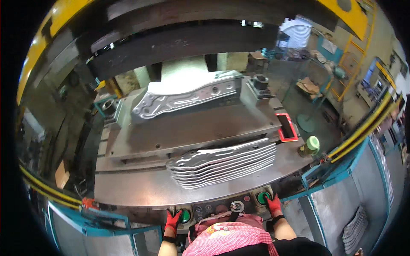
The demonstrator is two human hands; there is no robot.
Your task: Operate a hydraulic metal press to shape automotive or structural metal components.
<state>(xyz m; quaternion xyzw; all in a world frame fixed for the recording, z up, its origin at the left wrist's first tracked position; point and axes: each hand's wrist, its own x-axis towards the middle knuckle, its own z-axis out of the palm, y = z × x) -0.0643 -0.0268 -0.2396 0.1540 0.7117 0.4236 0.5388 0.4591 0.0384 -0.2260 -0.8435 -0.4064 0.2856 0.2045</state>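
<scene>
My left hand (172,221), in a red glove, rests at a green round push button (185,216) on the control panel, with its fingers apart. At the panel's other end, my right hand (274,205), also red-gloved, touches a second green button (263,197), its fingers stretched out and holding nothing. Beyond the panel, a stack of ribbed grey sheet-metal parts (224,166) lies on the press table (132,185). Farther back, one long formed metal panel (188,100) sits on the die below the dark upper press beam (179,47).
A red-rimmed box (287,127) and a jar with a pale green lid (313,144) stand at the table's right. Teal-framed guards (341,170) flank me, with yellow bars (363,123) above. More metal parts (355,230) lie at lower right. Guide posts (259,82) rise beside the die.
</scene>
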